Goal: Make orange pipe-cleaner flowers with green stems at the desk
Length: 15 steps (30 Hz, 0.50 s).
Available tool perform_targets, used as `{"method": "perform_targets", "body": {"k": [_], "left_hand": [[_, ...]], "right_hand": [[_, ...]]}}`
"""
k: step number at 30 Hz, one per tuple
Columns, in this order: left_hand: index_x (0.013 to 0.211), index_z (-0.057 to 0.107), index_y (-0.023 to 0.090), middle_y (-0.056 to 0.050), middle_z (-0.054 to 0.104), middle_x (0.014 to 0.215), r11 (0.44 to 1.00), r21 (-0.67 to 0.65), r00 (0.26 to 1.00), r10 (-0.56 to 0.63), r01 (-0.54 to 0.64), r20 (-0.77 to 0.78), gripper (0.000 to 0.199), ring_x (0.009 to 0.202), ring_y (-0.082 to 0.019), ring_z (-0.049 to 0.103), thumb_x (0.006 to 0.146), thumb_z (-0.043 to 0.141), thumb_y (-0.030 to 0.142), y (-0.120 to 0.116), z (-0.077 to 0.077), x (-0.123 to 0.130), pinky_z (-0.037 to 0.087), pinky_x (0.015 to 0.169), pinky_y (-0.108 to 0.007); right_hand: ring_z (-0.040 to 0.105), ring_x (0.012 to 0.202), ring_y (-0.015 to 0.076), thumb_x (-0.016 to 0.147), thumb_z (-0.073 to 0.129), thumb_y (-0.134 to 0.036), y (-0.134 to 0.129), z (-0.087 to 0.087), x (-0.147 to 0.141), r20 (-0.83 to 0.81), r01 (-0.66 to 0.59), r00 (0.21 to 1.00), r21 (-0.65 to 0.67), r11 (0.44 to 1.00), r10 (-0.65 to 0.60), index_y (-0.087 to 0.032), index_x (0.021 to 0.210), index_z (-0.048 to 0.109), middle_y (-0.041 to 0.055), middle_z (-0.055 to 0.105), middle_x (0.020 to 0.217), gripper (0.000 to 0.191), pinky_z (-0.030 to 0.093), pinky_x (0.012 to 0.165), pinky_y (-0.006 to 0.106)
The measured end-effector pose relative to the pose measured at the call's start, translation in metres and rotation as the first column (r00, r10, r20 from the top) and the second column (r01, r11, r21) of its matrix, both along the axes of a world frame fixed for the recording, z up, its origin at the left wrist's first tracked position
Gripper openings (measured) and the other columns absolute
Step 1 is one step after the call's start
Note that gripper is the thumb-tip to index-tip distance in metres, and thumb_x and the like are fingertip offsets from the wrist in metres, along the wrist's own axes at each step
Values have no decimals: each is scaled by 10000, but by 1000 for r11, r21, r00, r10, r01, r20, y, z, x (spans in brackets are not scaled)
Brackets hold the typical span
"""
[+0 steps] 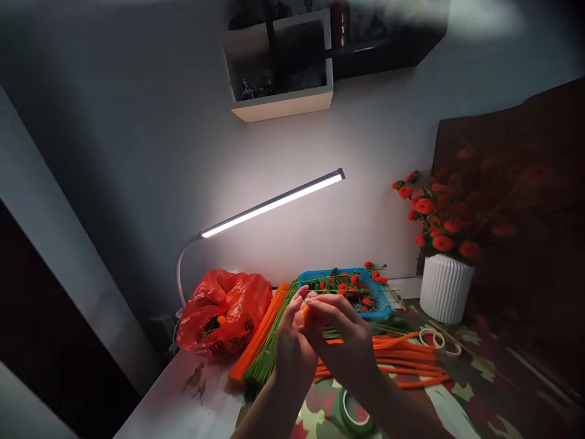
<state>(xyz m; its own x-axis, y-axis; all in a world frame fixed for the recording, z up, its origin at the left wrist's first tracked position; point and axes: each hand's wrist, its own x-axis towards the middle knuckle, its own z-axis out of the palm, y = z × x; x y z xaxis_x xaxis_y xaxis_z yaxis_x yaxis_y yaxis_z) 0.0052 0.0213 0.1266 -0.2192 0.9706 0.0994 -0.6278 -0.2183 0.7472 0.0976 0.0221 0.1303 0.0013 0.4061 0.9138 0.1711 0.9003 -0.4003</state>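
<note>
My left hand [292, 344] and my right hand [347, 332] meet over the middle of the table, fingers closed together. Between the fingertips is a small orange fuzzy piece [306, 313], like a chenille flower head; its shape is mostly hidden. Behind the hands lie bundles of orange chenille stems [258, 338] and green chenille stems [269, 350]. More loose orange stems [411, 353] spread out to the right of and beneath my right hand. A blue basket [382, 312] of red-orange flowers with green stems stands just beyond the hands.
A red plastic bag [223, 311] sits at the left. A ribbed white vase [445, 289] holds red-orange flowers [443, 244] at the right. A green tape roll [345, 414] and white tape rings [432, 339] lie on the camouflage cloth [479, 372]. A lit lamp bar [274, 203] hangs above.
</note>
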Motion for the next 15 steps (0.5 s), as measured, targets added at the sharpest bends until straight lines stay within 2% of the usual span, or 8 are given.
{"method": "perform_targets", "body": {"k": [2,4,5,7,11,13,15], "left_hand": [[958,585,208,-27,613,871,990,105,981,109,-93,-161,241,839,-145,613,796,611,384,6,3,-2,494,753,-245],[943,586,217,5,600,817,968,202,917,213,-151,-336,258,785,-122,595,750,687,355,11,5,-7,475,724,-215],[890,594,203,17,584,746,964,225,894,220,-139,-390,248,708,-109,576,740,700,371,13,5,-10,462,659,-197],[804,613,167,13,587,685,972,229,873,156,-52,-462,257,618,-98,551,730,713,393,18,5,-15,447,586,-194],[815,672,137,-39,677,731,985,168,835,62,37,-547,272,665,-144,625,657,788,325,25,3,-17,504,617,-231],[830,687,134,-68,709,776,988,154,834,72,16,-547,277,725,-184,663,650,791,317,29,-1,-16,534,654,-266],[849,694,137,-83,725,813,983,170,832,148,-66,-535,276,763,-206,681,656,787,311,33,-6,-16,551,685,-290]], "right_hand": [[663,822,182,799,661,-219,12,3,10,1,11,1000,6,1000,-11,-251,1064,655,53,691,920,267,560,712,292],[672,830,182,791,678,-234,22,4,21,33,-6,999,-29,1000,7,-254,1114,634,47,704,936,327,562,721,290],[677,851,186,783,690,-245,26,3,25,61,-21,998,-55,998,24,-256,1134,623,44,710,958,358,563,746,296],[679,914,196,773,703,-256,34,-1,31,99,-41,994,-118,992,53,-260,1168,600,44,709,1023,408,560,812,314],[659,1003,199,791,672,-226,45,-14,34,46,-88,994,-200,976,99,-242,1203,568,66,673,1125,425,559,855,317],[633,1051,208,782,670,-202,49,-18,33,16,-73,997,-195,978,78,-233,1149,599,77,648,1154,375,557,865,323],[620,1055,216,765,682,-192,51,-19,33,-5,-39,999,-194,980,39,-225,1063,638,82,638,1134,302,556,865,334]]}}
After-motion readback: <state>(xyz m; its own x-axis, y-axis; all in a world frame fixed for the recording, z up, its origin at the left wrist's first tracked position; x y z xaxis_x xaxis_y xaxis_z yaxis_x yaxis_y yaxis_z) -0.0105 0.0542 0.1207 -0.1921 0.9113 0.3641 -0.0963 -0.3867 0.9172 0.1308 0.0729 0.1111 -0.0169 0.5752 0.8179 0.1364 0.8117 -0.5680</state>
